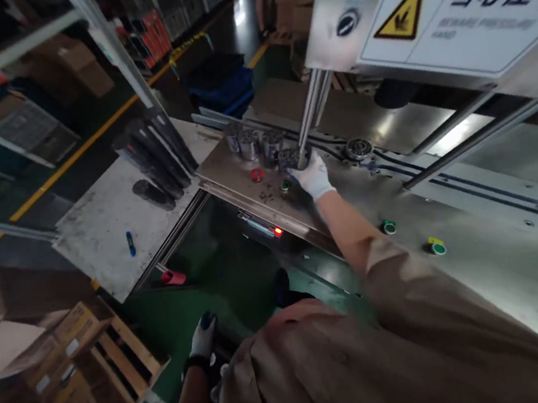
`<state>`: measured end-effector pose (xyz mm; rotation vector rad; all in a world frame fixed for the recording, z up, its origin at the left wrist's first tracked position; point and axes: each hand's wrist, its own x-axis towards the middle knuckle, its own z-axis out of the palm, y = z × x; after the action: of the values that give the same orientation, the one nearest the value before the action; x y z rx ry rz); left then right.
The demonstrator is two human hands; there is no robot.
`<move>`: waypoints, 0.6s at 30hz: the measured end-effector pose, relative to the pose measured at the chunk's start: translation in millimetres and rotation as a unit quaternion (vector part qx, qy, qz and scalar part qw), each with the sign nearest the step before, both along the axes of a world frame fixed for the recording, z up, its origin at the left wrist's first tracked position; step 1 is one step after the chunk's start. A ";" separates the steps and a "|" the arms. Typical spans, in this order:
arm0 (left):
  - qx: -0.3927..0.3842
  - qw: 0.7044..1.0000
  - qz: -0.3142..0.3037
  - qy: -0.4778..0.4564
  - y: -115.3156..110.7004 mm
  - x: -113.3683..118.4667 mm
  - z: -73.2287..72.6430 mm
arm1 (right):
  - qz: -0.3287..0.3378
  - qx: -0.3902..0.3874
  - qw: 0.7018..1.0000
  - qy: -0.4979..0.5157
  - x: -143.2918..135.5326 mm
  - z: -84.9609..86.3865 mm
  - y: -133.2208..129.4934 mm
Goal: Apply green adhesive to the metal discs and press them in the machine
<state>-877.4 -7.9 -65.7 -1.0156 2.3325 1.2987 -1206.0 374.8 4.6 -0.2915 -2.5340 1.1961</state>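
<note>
Standing close together in a row on the raised steel plate (pixel 223 166), the metal cylinders (pixel 249 145) were partly lost to blur, shadow and overlap; four could be made out, the nearest one half covered by the person's right hand (pixel 313 173). That hand wore a white glove, and a slanting steel rod (pixel 309 114) ran down beside its fingertips, so I could not tell whether the fingers were wrapped round the nearest cylinder or only touching it.

The left hand (pixel 203 337), gloved in white with dark fingertips, hung low by the person's side. Its fingers were bent near a dark object (pixel 226 339) too dim to name, and whether they pinched it could not be told; the tan shirt (pixel 314 370) hid much of that area.

The cylinders looked short, grey and shiny along their sides, with darker, uneven tops whose detail was smeared. In front of them sat a red button (pixel 257 174) and a green button (pixel 285 186), with small dark bits scattered between. A round metal disc (pixel 359 148) lay to the right of the hand.

Long dark tubes (pixel 155 158) leaned together on the pale table (pixel 99 254), their exact number unclear. The warning sign (pixel 452 6) was cut off at the right edge, its small line of lettering blurred.
</note>
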 end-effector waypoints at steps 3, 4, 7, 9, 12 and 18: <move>0.006 0.999 -0.023 0.033 24.8 -89.8 13.8 | -0.001 0.099 0.990 -0.101 -46.9 3.7 -1.7; 0.013 0.998 -0.040 0.055 36.1 -115.9 20.4 | 0.006 0.116 0.987 -0.113 -49.7 3.0 -3.9; 0.074 0.978 -0.130 0.148 77.9 -179.3 46.8 | 0.050 0.137 0.987 -0.068 -32.4 2.9 -1.8; 0.180 0.931 -0.215 0.233 111.0 -213.1 68.2 | 0.122 0.139 0.983 0.019 -10.8 10.5 10.0; 0.375 0.843 -0.282 0.265 165.7 -255.9 98.2 | 0.273 0.129 0.941 0.153 21.2 33.8 35.6; 0.471 0.807 -0.283 0.218 258.8 -286.8 116.6 | 0.242 0.091 0.950 0.173 76.5 49.0 48.4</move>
<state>-1164.1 250.9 50.8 0.3026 1.5693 2.1447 -1129.5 423.1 53.6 0.5692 -2.4361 1.0363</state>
